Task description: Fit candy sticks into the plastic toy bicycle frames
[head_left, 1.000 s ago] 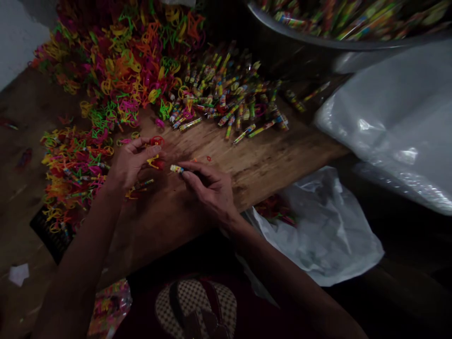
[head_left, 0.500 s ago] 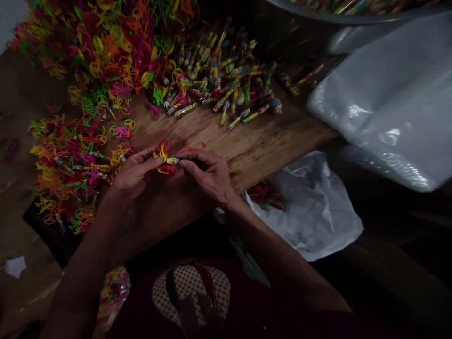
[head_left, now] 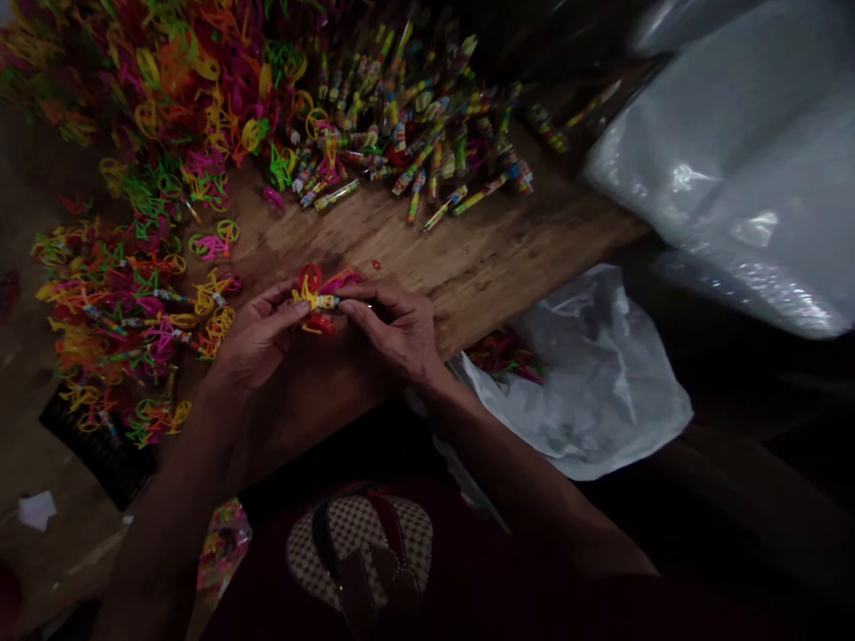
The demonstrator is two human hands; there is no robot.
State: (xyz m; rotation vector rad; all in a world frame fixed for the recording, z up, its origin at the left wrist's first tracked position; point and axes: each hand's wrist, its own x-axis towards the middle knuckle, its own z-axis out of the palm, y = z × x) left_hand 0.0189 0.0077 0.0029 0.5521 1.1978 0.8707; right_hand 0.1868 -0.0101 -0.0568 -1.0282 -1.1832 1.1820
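Observation:
Over the wooden board, my left hand (head_left: 257, 338) is closed, thumb and fingers pinching a small plastic toy bicycle (head_left: 308, 289) with a yellow frame and red wheels. A short tube with a printed wrapper (head_left: 326, 303) lies against the toy, pointing right. My right hand (head_left: 403, 331) is closed too, its thumb and forefinger pinching the tube's right end. Magenta and orange plastic (head_left: 342, 279) shows just behind the right fingertips; whether that hand holds it I cannot tell.
Toy bicycles with tubes are heaped at left (head_left: 126, 312). Behind lie a larger pile of bright plastic toys (head_left: 193, 80) and many loose printed tubes (head_left: 420, 133). Clear plastic bags (head_left: 728, 151) are at right. A white bag (head_left: 588, 383) with colourful pieces hangs by the board's (head_left: 481, 258) near edge.
The view has shifted slightly, so the piles sit further left and higher. Both hands keep their grip on toy and tube. Magenta plastic now shows behind the right fingertips.

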